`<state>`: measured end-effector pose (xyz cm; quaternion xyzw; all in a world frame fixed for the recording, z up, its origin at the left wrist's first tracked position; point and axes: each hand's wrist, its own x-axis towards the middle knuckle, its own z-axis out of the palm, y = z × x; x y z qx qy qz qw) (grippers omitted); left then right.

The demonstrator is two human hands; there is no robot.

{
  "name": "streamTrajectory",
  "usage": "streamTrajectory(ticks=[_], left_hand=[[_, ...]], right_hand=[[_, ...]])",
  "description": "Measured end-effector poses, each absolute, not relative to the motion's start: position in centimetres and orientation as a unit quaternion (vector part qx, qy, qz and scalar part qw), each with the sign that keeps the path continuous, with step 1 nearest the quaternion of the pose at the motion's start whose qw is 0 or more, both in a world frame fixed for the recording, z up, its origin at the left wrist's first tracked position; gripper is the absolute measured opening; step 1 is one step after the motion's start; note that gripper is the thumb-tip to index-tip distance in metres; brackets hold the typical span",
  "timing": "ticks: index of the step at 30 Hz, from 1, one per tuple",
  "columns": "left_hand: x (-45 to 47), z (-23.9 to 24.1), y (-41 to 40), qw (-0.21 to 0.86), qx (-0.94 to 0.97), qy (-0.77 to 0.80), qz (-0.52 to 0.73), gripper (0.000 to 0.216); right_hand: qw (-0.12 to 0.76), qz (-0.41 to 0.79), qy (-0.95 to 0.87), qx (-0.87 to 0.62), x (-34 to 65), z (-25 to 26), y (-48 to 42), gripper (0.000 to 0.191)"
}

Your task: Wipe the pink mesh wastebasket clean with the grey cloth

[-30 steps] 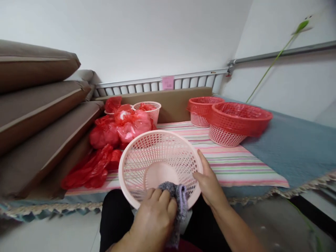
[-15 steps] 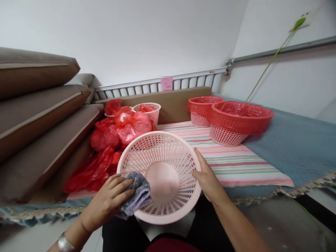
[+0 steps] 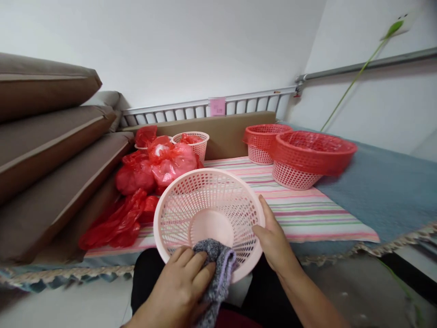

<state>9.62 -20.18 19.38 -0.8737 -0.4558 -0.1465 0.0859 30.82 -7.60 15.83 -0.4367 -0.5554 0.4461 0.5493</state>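
A pale pink plastic basket (image 3: 212, 224) with a perforated wall is tilted toward me above my lap. My right hand (image 3: 275, 239) grips its right rim, thumb inside and fingers outside. In my left hand (image 3: 186, 278) is a grey speckled cloth (image 3: 216, 264) with a lilac edge, pressed against the near rim and inner wall. The fingers of that hand are closed over the cloth, and part of it hangs down below the rim.
Red plastic bags (image 3: 170, 166) lie at the left, beside a small pink basket (image 3: 201, 148). Two baskets with red bag liners, the nearer one (image 3: 297, 175) larger, stand on the striped cloth (image 3: 324, 218). Stacked cushions (image 3: 51, 182) rise at the left; a radiator (image 3: 191, 111) runs behind.
My left hand has slid the cloth from the basket's left rim along to its near rim. My right hand keeps its grip on the right side.
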Motion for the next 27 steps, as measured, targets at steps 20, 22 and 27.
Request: streamTrajectory(ticks=[20,22,27], left_hand=[[2.5,26.2,-18.3,-0.030,-0.830,-0.511,-0.219,0.042],[4.0,26.7,-16.3,0.027,-0.829,-0.500,-0.250,0.040],[3.6,25.4,-11.1,0.125,-0.755,-0.613,-0.197,0.061]], right_hand=[[0.553,0.441,-0.549,-0.445,30.6,15.7,-7.1,0.086],[0.555,0.442,-0.548,-0.443,30.6,15.7,-7.0,0.086],[0.545,0.455,-0.542,-0.450,30.8,16.1,-7.1,0.085]])
